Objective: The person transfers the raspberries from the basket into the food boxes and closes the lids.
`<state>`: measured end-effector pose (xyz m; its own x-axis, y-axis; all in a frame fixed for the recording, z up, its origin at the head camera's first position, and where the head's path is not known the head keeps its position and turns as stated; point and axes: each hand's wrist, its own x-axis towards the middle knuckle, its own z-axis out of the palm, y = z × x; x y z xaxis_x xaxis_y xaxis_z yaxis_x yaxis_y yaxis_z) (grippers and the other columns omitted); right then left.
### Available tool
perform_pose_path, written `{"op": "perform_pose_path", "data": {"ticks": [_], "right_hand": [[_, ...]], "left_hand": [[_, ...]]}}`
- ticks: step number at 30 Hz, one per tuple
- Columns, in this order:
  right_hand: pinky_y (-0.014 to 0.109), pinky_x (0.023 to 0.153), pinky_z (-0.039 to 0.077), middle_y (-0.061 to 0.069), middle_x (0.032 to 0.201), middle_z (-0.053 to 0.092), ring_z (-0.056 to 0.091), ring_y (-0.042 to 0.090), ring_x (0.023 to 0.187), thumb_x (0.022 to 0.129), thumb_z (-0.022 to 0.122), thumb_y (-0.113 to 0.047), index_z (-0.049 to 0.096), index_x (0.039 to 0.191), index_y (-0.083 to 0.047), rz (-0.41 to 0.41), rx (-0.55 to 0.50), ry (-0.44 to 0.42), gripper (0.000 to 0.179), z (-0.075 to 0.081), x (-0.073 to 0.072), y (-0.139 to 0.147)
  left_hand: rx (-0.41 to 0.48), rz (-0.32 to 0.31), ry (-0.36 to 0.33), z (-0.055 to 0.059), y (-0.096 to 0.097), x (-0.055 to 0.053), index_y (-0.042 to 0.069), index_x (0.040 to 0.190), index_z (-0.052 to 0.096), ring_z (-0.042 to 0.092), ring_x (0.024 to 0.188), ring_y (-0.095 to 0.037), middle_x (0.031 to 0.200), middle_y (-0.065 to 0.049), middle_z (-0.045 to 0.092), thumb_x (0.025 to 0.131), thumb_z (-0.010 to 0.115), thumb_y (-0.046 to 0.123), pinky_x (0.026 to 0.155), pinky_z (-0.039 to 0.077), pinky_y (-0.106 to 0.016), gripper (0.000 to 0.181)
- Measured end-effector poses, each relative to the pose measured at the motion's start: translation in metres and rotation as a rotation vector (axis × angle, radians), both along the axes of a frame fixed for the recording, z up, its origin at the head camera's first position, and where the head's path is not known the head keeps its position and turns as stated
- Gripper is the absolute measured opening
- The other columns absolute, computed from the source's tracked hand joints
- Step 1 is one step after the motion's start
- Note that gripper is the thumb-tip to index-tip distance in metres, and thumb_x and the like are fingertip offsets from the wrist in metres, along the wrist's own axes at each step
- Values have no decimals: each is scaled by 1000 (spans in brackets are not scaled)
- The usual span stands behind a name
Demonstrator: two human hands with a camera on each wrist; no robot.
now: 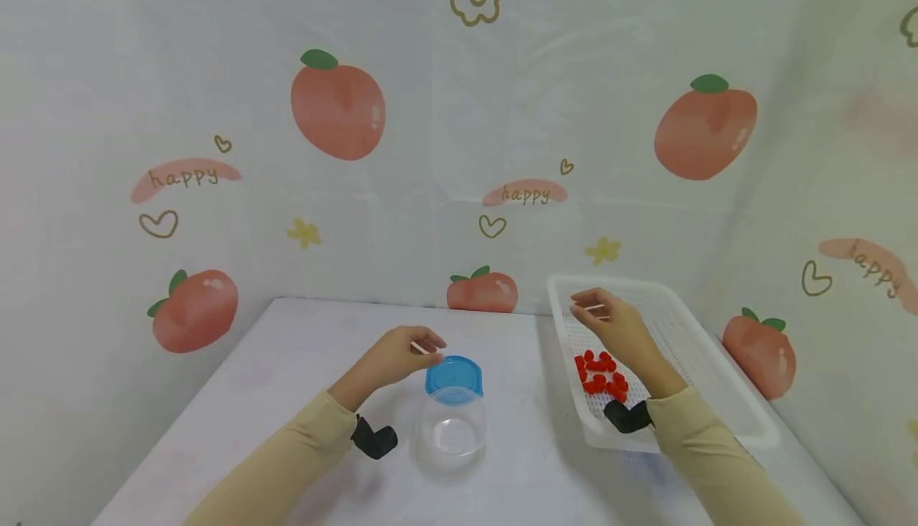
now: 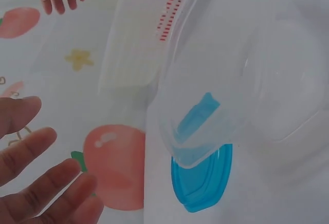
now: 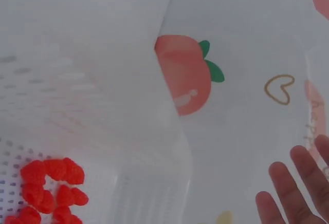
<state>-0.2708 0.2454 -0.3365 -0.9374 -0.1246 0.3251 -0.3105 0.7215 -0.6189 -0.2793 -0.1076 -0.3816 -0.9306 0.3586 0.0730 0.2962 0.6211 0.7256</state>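
A clear round container (image 1: 452,430) stands on the table, and its blue lid (image 1: 454,376) lies just behind it. My left hand (image 1: 407,352) hovers at the lid's left side with relaxed fingers and holds nothing; its spread fingers (image 2: 38,183) show apart from the lid in the left wrist view. Over the white perforated basket (image 1: 688,303) on the right hangs my right hand (image 1: 610,323), loosely bent and holding nothing. Several small red raspberry-like pieces (image 1: 601,376) lie in the basket's left part, below that hand.
A white table (image 1: 323,351) carries the container, lid and basket. Behind it hangs a pale curtain (image 1: 430,111) printed with peaches, hearts and flowers. Black camera mounts sit on the left wrist (image 1: 374,438) and the right wrist (image 1: 627,417).
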Motion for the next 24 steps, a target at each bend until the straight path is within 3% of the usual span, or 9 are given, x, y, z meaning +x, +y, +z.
{"op": "perform_pose_path", "data": {"ticks": [10,14,19,24], "right_hand": [[54,92,51,23,124,60,60,41,112,99,55,-28,56,127,-1,13,-134,23,39,-5,-11,22],[37,90,54,22,125,60,62,36,110,99,55,-26,55,130,-1,28,-182,1,39,-10,-16,29],[11,81,48,23,124,59,65,20,102,98,56,-26,54,129,2,49,-214,-23,41,-14,-20,36],[14,83,52,25,121,59,62,2,94,98,56,-26,53,127,5,70,-242,-54,42,-18,-26,42]], "left_hand": [[81,-13,-78,-10,-7,7,13,107,69,65,90,-19,106,-9,67,84,76,22,79,57,-38,26],[116,-25,-109,-14,-10,9,10,109,69,65,89,-19,105,-10,66,83,76,21,78,57,-38,29],[179,-65,-155,-18,-15,12,5,111,67,65,89,-19,110,-18,63,83,77,17,79,57,-38,32],[199,-76,-185,-24,-17,13,2,113,66,65,91,-19,112,-21,63,83,77,15,80,58,-37,35]]}}
